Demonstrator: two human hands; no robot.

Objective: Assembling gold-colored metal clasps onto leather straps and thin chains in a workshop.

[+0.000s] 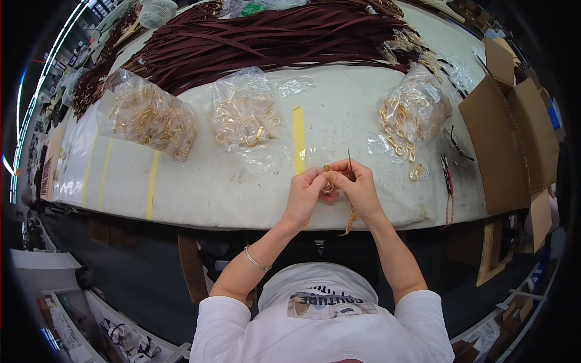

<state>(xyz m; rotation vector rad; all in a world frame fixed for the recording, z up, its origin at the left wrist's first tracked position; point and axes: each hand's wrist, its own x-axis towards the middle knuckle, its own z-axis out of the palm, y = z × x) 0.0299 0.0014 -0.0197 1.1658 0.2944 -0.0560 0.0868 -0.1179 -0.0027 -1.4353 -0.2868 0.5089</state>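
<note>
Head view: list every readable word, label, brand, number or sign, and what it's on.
White T-shirt: dark chest lettering, partly legible; wording not copied here.
Clear bag at right: pale label, too small to read.
Elsewhere: I can't make out any legible text.

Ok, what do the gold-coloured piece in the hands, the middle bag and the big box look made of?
Gold-coloured piece: probably polished metal, from its bright glints; coated plastic is possible.
Middle bag: thin, glossy clear plastic, by its see-through creases and highlights.
Big box: matt brown cardboard, judging by its stiff folded flaps.
</note>
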